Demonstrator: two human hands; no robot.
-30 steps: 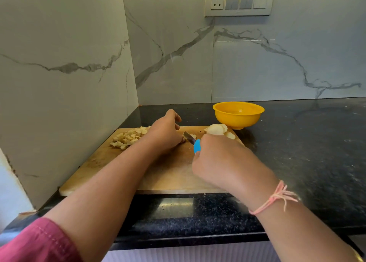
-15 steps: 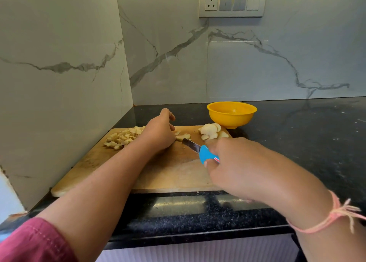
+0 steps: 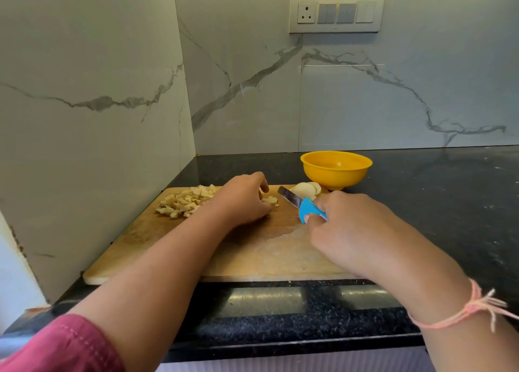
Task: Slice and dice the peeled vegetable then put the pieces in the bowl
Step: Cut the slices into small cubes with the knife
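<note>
Counter [image 3: 435, 203] lies open right of the board [image 3: 252, 253]. Right hand [image 3: 351, 231] grips knife [image 3: 299, 205]; left hand [image 3: 241, 200] curls over diced pieces [image 3: 271, 200], hold unclear.

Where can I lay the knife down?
The near half of the cutting board, between both forearms, is bare; so is the counter right of the bowl. The far edge is crowded: diced pile, left hand, knife, slices.

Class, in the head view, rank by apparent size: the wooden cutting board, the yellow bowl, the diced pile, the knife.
1. Cutting board.
2. Yellow bowl and diced pile: look alike, and the bowl sits farther away, so unranked.
3. Knife, partly hidden by the right hand.
</note>
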